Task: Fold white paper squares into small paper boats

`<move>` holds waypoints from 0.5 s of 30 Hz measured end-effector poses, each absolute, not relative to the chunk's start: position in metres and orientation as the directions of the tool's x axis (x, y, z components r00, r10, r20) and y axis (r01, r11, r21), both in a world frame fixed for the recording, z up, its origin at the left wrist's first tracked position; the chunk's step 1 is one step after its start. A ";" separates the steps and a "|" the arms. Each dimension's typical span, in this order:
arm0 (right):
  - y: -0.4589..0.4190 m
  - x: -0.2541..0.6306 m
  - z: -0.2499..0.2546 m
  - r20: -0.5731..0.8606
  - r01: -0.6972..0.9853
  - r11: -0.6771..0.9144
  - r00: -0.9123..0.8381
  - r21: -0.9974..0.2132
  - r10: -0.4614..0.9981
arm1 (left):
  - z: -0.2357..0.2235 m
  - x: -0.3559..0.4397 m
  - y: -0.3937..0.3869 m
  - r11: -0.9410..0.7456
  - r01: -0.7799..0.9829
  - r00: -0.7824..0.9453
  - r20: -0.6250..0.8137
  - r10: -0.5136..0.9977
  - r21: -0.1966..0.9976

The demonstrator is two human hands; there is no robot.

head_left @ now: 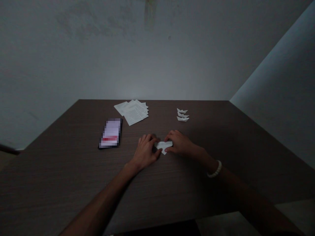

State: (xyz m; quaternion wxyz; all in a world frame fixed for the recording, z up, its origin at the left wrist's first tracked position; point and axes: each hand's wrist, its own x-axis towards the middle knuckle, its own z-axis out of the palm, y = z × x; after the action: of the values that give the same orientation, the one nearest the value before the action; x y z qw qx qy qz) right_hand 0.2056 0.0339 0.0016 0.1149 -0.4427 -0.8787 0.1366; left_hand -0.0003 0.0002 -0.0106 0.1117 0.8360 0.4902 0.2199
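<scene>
On our dark wood-grain table [61,186], printed sheets [134,112] lie at eleven o'clock from our hands and three paper boats [182,114] at one. Our left hand [146,151] and right hand [179,142], fingers half curled, hold a folded white paper [163,146] between them, flat on the tabletop.

White folded paper [163,147], dark brown wood-grain tabletop [61,183], white beaded bracelet [214,169]
</scene>
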 end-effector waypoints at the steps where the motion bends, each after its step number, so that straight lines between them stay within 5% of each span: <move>1: 0.035 0.205 0.002 0.075 0.748 0.571 -0.584 -0.339 0.809 | -0.010 0.000 0.000 -0.494 0.770 0.423 0.257 0.869 0.403; 15: 0.034 0.203 0.007 0.042 0.735 0.554 -0.587 -0.389 0.808 | -0.010 0.001 0.001 -0.508 0.772 0.449 0.237 0.861 0.381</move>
State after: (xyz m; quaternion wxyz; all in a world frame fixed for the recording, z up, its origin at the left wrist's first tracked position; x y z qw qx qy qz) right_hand 0.2029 0.0339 0.0067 0.1085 -0.4411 -0.8749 0.1679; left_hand 0.0008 0.0005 -0.0099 0.1094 0.8442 0.4838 0.2032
